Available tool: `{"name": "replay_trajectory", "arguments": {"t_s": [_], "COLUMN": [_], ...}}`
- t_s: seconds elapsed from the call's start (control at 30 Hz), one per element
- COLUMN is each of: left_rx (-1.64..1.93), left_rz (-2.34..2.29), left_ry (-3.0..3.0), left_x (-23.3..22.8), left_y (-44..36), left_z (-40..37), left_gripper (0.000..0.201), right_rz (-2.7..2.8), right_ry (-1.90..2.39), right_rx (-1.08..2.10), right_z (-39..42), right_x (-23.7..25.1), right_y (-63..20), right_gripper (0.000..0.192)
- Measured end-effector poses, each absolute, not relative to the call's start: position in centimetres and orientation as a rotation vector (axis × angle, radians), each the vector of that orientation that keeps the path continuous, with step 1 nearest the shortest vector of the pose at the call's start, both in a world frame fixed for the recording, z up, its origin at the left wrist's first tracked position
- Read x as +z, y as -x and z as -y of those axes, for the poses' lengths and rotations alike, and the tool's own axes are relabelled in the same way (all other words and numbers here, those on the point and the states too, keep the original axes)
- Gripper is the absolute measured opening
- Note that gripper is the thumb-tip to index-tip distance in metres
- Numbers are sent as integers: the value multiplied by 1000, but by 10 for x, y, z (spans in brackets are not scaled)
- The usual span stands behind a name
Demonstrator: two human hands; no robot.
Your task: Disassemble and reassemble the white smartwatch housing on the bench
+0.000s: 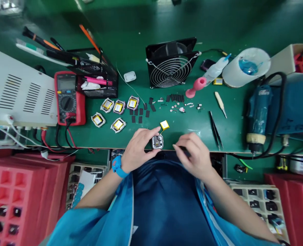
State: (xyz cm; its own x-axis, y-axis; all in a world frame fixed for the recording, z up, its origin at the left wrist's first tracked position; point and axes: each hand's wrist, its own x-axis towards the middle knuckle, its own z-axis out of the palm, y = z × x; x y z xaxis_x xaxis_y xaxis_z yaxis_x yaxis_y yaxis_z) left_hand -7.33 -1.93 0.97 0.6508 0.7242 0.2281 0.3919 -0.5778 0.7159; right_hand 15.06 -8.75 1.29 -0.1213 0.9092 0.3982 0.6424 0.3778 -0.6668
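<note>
My left hand (138,148) pinches the small square casing (157,142) at the table (131,51) edge; its yellow cell (164,125) lies just beyond; my right hand (193,155), closed on a dark tool (182,149), sits just right of it, tip pointing leftward.

Single head-worn camera looking steeply down and forward over green counter (131,41), sitting close above person's lap; wide lens bending edges, taking in full counter width and red trays (18,191) below.

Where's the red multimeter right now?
Head view, left side of the green bench: the red multimeter lies between the white vented box and the black wire basket.
</note>
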Motion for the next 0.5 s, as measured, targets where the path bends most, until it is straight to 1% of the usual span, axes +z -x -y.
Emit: {"name": "replay_trajectory", "arguments": {"t_s": [0.07,0.17,0.23,0.3,0.37,0.43,0.5], "left_rx": [679,688,701,697,680,652,625], "left_rz": [-869,-866,-856,-853,-864,-878,-881], "left_ry": [-2224,-2222,-2229,-2231,-2218,-2185,-2156], "left_x": [9,9,10,13,17,21,22], "left_y": [73,72,72,71,70,68,67], "left_z": [19,19,19,20,21,23,25], "left_gripper": [72,71,70,69,68,67,64], "right_rz": [1785,1699,1629,1618,1617,1523,1325], "right_ry": [1484,1833,2059,2171,2175,2141,2051], "right_rx": [286,-6,-97,-49,67,225,437], "right_z": [89,92,94,96,96,96,95], "right_x": [14,11,7,5,6,10,15], "right_y": [-171,-206,-227,-242,-249,-247,-236], "right_gripper": [12,18,29,36,38,36,30]}}
